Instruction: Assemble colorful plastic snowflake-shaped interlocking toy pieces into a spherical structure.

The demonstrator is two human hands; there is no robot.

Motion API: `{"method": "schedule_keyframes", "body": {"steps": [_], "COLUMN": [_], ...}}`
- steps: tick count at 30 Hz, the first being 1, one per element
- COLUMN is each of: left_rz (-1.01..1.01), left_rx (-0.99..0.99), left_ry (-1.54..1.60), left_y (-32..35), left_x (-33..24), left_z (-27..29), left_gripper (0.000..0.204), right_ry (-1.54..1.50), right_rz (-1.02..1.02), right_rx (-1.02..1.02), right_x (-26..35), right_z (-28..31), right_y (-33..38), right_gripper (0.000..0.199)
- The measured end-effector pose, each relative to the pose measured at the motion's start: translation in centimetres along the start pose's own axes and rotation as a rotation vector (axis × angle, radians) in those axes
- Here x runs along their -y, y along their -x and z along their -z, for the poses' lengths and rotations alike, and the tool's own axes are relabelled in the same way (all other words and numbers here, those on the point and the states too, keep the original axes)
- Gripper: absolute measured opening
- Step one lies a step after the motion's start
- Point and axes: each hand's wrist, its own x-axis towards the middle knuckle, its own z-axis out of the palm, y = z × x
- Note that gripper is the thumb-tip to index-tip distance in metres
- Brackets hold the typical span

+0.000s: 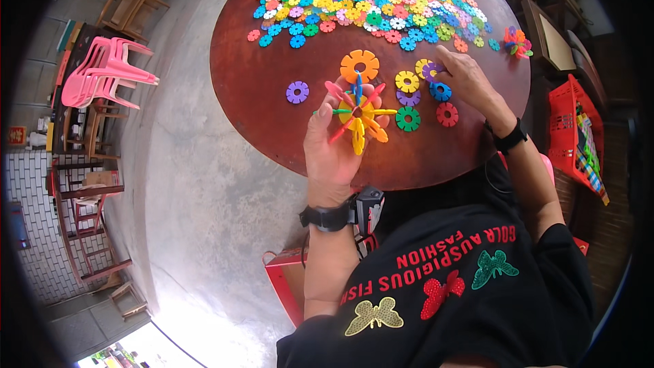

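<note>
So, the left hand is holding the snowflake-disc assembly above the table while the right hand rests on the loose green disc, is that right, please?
Not quite. In the head view the left hand does have its grip on the disc assembly above the round table, but the right hand rests at the purple disc, not the green disc, which lies untouched nearer the person.

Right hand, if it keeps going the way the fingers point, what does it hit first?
The right hand points left across the table; its fingertips already sit at the purple disc, with the yellow disc next in line. Depth is unclear.
</note>
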Motion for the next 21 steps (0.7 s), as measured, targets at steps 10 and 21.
{"method": "schedule_keyframes", "body": {"steps": [10,21], "left_rz": [0.042,0.159], "left_rx": [0.004,0.198], "left_ry": [0.307,0.492], "left_y": [0.2,0.0], "left_x": [-0.3,-0.2], "left_z": [-0.1,1.2], "left_gripper": [0.067,0.079], "right_ry": [-0.723,-0.486], "right_rz": [-0.040,0.208], "right_rx": [-0.100,-0.261], "right_x": [11.6,13.4], "right_z": [6.0,5.5], "right_y": [1.2,-0.5], "right_gripper": [0.014,0.018]}}
